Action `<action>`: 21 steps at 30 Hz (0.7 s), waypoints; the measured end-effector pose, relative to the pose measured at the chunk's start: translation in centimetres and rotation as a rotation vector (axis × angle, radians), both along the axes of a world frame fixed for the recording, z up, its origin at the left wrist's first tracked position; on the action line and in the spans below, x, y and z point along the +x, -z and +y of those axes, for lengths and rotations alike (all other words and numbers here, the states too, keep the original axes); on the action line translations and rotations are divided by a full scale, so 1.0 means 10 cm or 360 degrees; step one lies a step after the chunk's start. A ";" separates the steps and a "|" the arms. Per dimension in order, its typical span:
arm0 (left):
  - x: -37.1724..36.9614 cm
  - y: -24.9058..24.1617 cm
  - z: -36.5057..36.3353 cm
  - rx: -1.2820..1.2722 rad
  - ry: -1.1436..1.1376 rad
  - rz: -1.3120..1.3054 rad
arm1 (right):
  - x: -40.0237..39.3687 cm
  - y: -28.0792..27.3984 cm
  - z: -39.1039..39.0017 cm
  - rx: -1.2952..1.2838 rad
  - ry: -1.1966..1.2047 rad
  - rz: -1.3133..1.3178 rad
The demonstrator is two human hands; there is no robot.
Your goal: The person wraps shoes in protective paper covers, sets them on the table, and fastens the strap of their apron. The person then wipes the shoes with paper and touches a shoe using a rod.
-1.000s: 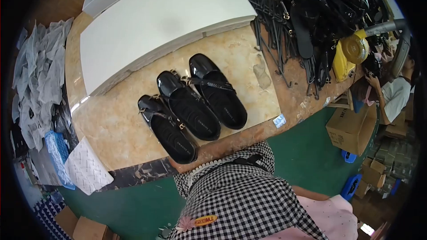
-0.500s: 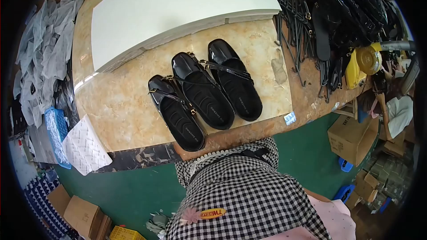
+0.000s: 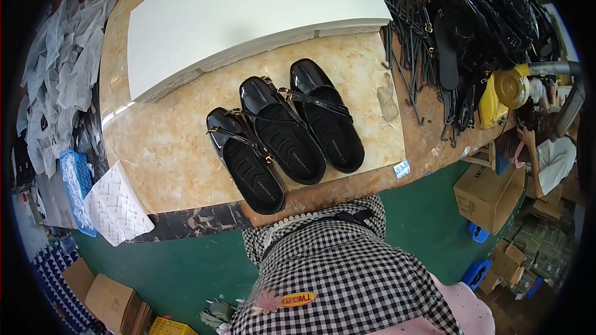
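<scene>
Neither of my hands shows in the frame. Three black patent slip-on shoes lie side by side on the marbled board (image 3: 167,155), toes pointing away from me. The left shoe (image 3: 251,174) reaches the table's near edge with its heel. Touching or close beside it are the middle shoe (image 3: 285,142) and the right shoe (image 3: 332,124). Each has thin straps with small gold buckles and a dark insole with pale lettering. Below the table edge is my checked apron (image 3: 335,267).
White boxes (image 3: 261,6) stand at the back. On the right are black hooked rods (image 3: 406,43), a heap of black shoes (image 3: 490,12) and a yellow tape dispenser (image 3: 496,99). Grey tissue paper (image 3: 59,74) and a blue basket (image 3: 77,186) are leftward. Another person (image 3: 552,161) is at far right.
My view has shifted slightly, so the shoes appear a little lower. They keep the same places on the board.
</scene>
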State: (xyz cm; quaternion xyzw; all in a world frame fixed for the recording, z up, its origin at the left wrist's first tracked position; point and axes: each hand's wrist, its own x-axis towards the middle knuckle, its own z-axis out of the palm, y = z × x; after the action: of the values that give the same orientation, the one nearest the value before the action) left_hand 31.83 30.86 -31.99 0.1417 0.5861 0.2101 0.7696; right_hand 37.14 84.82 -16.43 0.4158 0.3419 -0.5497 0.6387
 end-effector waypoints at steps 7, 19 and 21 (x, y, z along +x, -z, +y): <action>-0.17 0.16 0.00 0.0062 0.0033 0.0057 | -0.04 -0.04 -0.06 0.0107 0.0239 -0.0017; -0.26 0.33 0.04 0.0133 -0.0022 0.0181 | -0.30 0.02 0.07 0.0028 0.0029 0.0113; -0.23 0.34 0.05 0.0140 -0.0047 0.0200 | -0.29 0.08 0.11 -0.0082 -0.0355 0.0375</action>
State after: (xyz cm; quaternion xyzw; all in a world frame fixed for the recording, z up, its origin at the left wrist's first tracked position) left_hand 29.52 31.35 -35.38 0.1796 0.6254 0.2377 0.7212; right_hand 34.21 85.95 -17.27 0.2912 0.4443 -0.5290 0.6618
